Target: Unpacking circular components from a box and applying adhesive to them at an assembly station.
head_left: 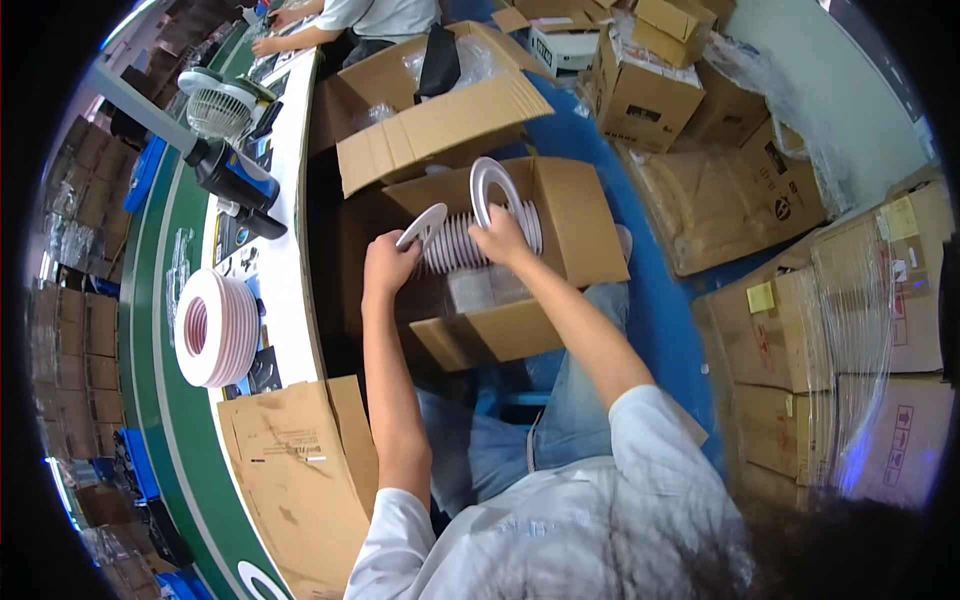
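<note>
Two white flat rings are up out of the open cardboard box [575, 215] that sits in front of the person's knees. One ring [422, 225] is in the left hand [388, 265], tilted, fingers clamped on its lower edge. The second ring [487, 190] stands nearly upright above the right hand [500, 240], fingers closed on its bottom rim. Between the two hands, inside the box, a row of rings [455, 243] stands on edge, packed touching; too many and too tight to count. Clear plastic wrap [482, 287] lies in the box just below the row.

One more open box [440, 120] sits just behind, flaps out, with a black item and clear plastic inside. To the left runs a long white table [292, 180] beside a green belt [160, 380]. On the table: one stack of white rings [215, 327], count not readable; one small white fan [220, 105]; one dark bottle-like tool [235, 178]; one flattened piece of cardboard [295, 470] at the near end.

The floor is blue [660, 310]. To the right and behind, many closed brown cartons [850, 300] are stacked, some under clear film. At the far end of the table a second person [375, 15] sits, with both forearms on the table.
</note>
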Demonstrator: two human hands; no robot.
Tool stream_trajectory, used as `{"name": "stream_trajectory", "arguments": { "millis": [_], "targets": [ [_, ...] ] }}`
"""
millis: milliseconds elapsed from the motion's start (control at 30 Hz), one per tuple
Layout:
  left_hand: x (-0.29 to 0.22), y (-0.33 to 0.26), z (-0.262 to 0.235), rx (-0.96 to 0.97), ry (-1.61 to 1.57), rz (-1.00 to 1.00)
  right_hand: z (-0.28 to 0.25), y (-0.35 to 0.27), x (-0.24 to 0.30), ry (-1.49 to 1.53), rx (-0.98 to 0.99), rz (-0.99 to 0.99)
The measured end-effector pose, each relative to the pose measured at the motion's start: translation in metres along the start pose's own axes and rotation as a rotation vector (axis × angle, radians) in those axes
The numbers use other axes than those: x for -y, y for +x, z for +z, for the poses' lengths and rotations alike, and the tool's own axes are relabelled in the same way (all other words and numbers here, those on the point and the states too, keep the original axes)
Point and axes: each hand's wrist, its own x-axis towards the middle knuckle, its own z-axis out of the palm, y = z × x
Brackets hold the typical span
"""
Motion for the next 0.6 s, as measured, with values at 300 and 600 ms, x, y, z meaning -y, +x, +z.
{"name": "stream_trajectory", "arguments": {
  "millis": [300, 600],
  "targets": [
    [-0.040, 0.006, -0.012, -0.238, 0.268, 0.474, 0.008, 0.008, -0.014, 0.582, 0.284, 0.052],
    [-0.066, 0.018, -0.001, 0.197, 0.505, 0.347, -0.010, 0.007, -0.021, 0.307, 0.451, 0.024]
  ]
}}
